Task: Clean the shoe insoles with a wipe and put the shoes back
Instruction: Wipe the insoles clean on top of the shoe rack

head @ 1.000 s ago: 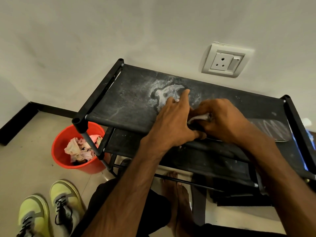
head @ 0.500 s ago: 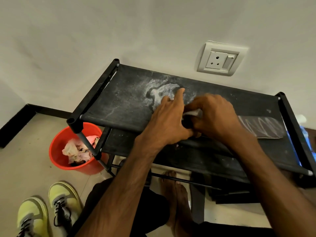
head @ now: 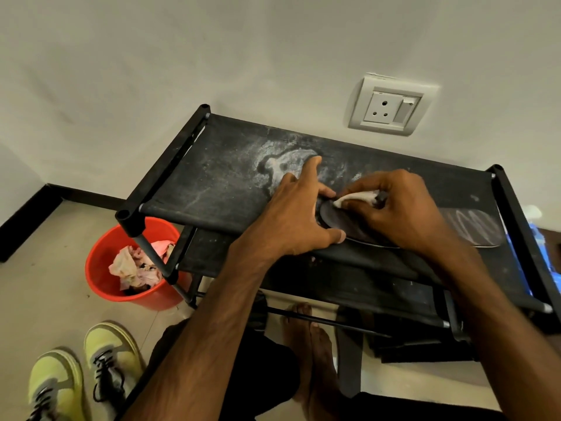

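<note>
A dark insole [head: 473, 230] lies flat on the top shelf of the black shoe rack [head: 212, 183], its right end streaked with grey smears. My left hand [head: 296, 217] presses down on the insole's left end, fingers spread, index finger stretched out over the shelf. My right hand [head: 397, 208] is closed on a crumpled white wipe [head: 355, 198] and holds it against the insole's left part. Both hands hide the middle of the insole. A pair of yellow-green sneakers [head: 82, 375] stands on the floor at the bottom left.
A red bucket [head: 100, 278] with crumpled pinkish wipes sits on the floor under the rack's left corner. A white wall socket [head: 391, 109] is above the rack. My bare feet [head: 306, 338] are under the rack's front. Blue packaging [head: 543, 253] shows at the right edge.
My right hand with the wipe has shifted slightly left along the insole, exposing more of its smeared right end. My left hand stays pressed on the left end.
</note>
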Available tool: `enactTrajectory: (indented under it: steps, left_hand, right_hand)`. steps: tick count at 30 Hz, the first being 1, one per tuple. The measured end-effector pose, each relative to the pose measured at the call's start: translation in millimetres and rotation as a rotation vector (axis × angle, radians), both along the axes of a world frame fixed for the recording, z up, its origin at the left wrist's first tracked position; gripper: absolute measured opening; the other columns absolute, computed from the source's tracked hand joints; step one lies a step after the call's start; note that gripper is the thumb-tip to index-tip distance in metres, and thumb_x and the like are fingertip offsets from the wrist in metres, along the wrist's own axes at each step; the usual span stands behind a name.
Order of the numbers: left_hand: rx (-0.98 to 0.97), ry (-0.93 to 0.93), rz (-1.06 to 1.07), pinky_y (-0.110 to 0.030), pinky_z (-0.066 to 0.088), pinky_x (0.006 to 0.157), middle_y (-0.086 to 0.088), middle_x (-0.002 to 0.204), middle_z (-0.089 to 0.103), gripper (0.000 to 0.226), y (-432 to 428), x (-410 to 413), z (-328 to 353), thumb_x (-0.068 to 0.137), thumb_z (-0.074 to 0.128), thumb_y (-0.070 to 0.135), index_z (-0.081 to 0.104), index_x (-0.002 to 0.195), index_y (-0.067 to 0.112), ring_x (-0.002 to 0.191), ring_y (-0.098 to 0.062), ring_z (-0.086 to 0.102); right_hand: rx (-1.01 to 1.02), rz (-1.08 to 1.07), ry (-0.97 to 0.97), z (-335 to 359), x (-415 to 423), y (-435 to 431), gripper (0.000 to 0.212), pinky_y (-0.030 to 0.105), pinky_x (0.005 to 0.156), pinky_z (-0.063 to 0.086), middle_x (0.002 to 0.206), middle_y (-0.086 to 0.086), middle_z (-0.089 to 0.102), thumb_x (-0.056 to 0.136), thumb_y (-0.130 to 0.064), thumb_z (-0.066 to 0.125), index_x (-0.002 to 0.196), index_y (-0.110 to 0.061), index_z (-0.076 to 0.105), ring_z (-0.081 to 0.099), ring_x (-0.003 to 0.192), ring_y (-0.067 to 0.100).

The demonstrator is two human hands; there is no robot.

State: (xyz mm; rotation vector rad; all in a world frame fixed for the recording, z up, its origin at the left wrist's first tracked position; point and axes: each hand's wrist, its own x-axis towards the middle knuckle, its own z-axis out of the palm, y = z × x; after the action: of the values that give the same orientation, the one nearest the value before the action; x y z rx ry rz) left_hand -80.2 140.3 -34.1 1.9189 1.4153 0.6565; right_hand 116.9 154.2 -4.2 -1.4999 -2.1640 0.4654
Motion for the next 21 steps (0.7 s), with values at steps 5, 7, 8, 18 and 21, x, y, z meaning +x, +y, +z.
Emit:
enactTrajectory:
  steps: [5, 7, 8, 18, 21]
  left_hand:
    - [-0.012, 0.022, 0.023, -0.038, 0.032, 0.109, 0.003, 0.14, 0.053, 0.123, -1, 2, -1, 0.069, 0.089, 0.041, 0.002, 0.156, 0.032, 0.138, -0.02, 0.031]
    - [-0.006, 0.037, 0.034, -0.041, 0.036, 0.11, 0.001, 0.138, 0.054, 0.123, -1, 4, -1, 0.068, 0.089, 0.041, 0.003, 0.156, 0.033, 0.136, -0.021, 0.034]
    - [-0.001, 0.042, 0.037, -0.041, 0.036, 0.109, 0.001, 0.136, 0.054, 0.123, -1, 4, -1, 0.068, 0.089, 0.041, 0.003, 0.156, 0.033, 0.135, -0.021, 0.034]
    - [0.083, 0.133, 0.003, -0.042, 0.032, 0.109, 0.02, 0.13, 0.059, 0.125, -2, 8, 4, 0.07, 0.087, 0.04, 0.002, 0.159, 0.021, 0.133, -0.018, 0.033]
    - [0.072, 0.135, -0.005, -0.043, 0.031, 0.111, 0.019, 0.131, 0.059, 0.124, -1, 6, 5, 0.072, 0.086, 0.039, 0.0, 0.16, 0.02, 0.134, -0.018, 0.032]
  right_hand:
    - [0.016, 0.023, -0.031, 0, -17, 5, 0.019, 0.042, 0.074, 0.059, 0.091, -0.006, 0.079, 0.086, -0.022, 0.079, 0.1, -0.034, 0.082, 0.071, 0.08, 0.012]
    - [-0.004, 0.041, -0.104, 1, -20, 5, 0.021, 0.043, 0.075, 0.058, 0.094, -0.004, 0.079, 0.085, -0.021, 0.078, 0.101, -0.034, 0.082, 0.071, 0.083, 0.016]
    - [-0.015, 0.052, -0.142, 2, -21, 4, 0.022, 0.043, 0.076, 0.058, 0.097, -0.003, 0.078, 0.085, -0.022, 0.078, 0.103, -0.033, 0.082, 0.07, 0.086, 0.018]
    - [-0.247, 0.192, -0.303, 26, -6, -8, 0.03, 0.045, 0.085, 0.059, 0.109, -0.016, 0.075, 0.085, -0.021, 0.078, 0.107, -0.042, 0.079, 0.07, 0.097, 0.012]
    - [-0.164, 0.111, -0.358, 24, -12, -9, 0.029, 0.042, 0.082, 0.058, 0.106, -0.017, 0.076, 0.083, -0.031, 0.078, 0.105, -0.05, 0.077, 0.069, 0.096, 0.015]
